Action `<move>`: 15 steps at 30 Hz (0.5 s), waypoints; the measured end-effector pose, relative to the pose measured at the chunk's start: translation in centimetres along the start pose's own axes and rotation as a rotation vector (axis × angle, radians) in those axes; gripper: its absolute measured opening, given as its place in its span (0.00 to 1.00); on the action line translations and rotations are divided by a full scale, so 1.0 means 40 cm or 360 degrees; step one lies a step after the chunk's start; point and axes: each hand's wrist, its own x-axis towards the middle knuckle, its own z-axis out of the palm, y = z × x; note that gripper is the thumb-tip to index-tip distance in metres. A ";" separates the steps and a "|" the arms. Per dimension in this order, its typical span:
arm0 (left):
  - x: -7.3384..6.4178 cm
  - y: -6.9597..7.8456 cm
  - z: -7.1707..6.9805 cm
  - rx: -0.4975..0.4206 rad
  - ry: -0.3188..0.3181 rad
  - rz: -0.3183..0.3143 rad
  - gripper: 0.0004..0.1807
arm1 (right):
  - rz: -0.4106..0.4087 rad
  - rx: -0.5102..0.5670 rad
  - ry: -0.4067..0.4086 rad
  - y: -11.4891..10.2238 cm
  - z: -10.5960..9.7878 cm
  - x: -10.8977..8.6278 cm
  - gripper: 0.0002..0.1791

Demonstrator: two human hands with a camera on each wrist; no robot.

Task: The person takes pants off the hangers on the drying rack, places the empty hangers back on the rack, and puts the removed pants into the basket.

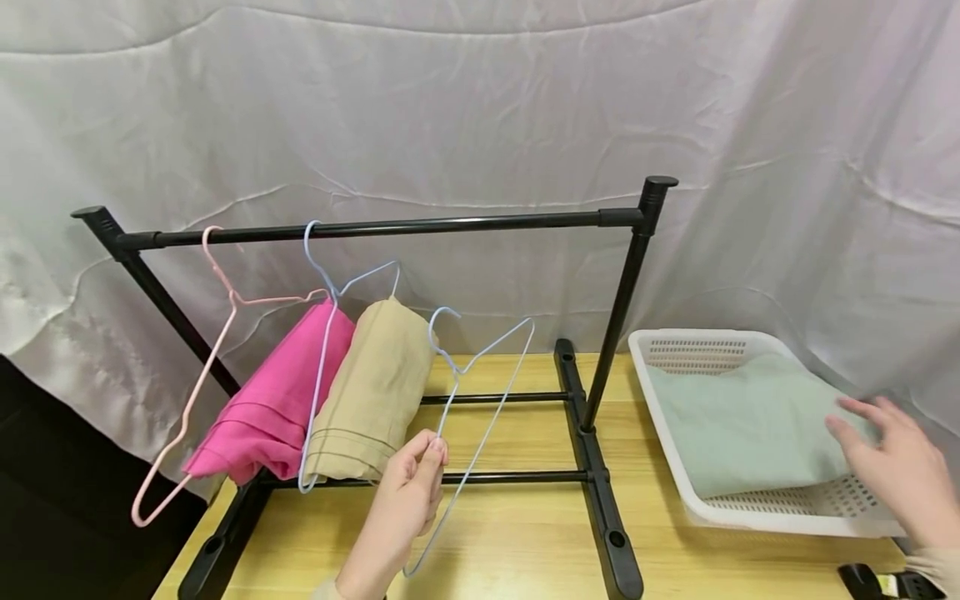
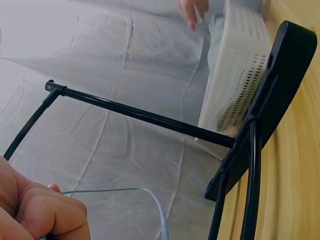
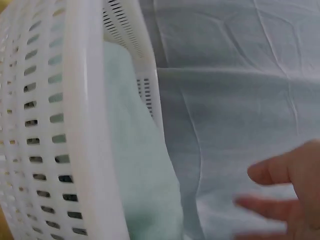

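Observation:
In the head view my left hand [image 1: 408, 492] pinches one side of a light blue hanger [image 1: 480, 450], whose hook points up and which carries no cloth. Part of that hanger shows beside the left hand [image 2: 45, 215] in the left wrist view. My right hand [image 1: 896, 458] is over the right side of a white basket [image 1: 660, 425], fingers spread and holding nothing. Beneath it lies a folded pale green cloth [image 1: 750, 425] in the basket. In the right wrist view the right hand [image 3: 295, 190] appears apart from the cloth [image 3: 140, 160].
A black rack [image 1: 450, 225] stands on the wooden table [image 1: 525, 533]. From its bar hang a pink hanger [image 1: 198, 383] with a magenta cloth [image 1: 281, 400] and a blue hanger [image 1: 322, 367] with a beige cloth [image 1: 375, 383]. A grey curtain [image 1: 480, 108] hangs behind.

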 end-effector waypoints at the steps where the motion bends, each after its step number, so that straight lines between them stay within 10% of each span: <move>1: 0.000 0.000 0.000 0.0000 -0.0001 0.0001 0.16 | -0.0071 -0.0035 -0.0073 -0.003 0.003 0.007 0.37; 7: 0.002 0.002 0.004 -0.0001 -0.0009 0.0000 0.17 | -0.0237 -0.0153 -0.0695 0.001 0.030 0.049 0.39; 15: 0.004 0.005 0.006 0.0017 -0.0009 -0.0004 0.16 | -0.0174 -0.0114 -0.0938 0.015 0.056 0.064 0.42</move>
